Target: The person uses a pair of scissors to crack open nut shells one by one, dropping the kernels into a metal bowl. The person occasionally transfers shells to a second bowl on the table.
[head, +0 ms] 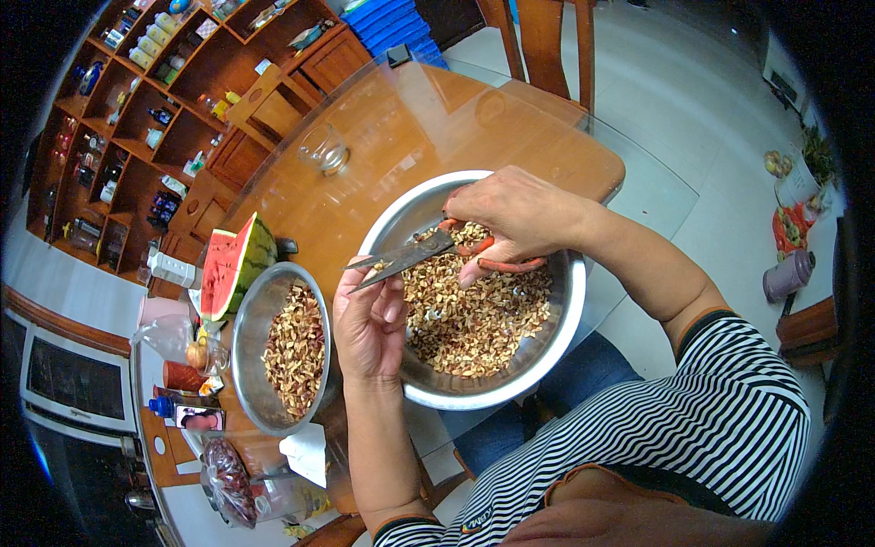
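My right hand [513, 212] grips the orange handles of a pair of metal scissors [417, 253] above a wide metal basin [577, 308]. The blades are parted and point to my left hand [372, 321], whose fingertips pinch a small tan piece [381, 265] between them. In the basin lies a heap of small cut pieces [472, 328], tan and reddish brown, perhaps nuts or dried fruit. A smaller metal bowl [246, 355] left of my left hand holds similar pieces [297, 349].
Watermelon wedges [229, 273] sit behind the smaller bowl. A drinking glass [325, 154] and a dark phone [398, 56] are on the glass-topped wooden table [437, 123]. At the left stand a lit phone [199, 418], white paper [305, 452] and a plastic bag of dark red items [229, 478].
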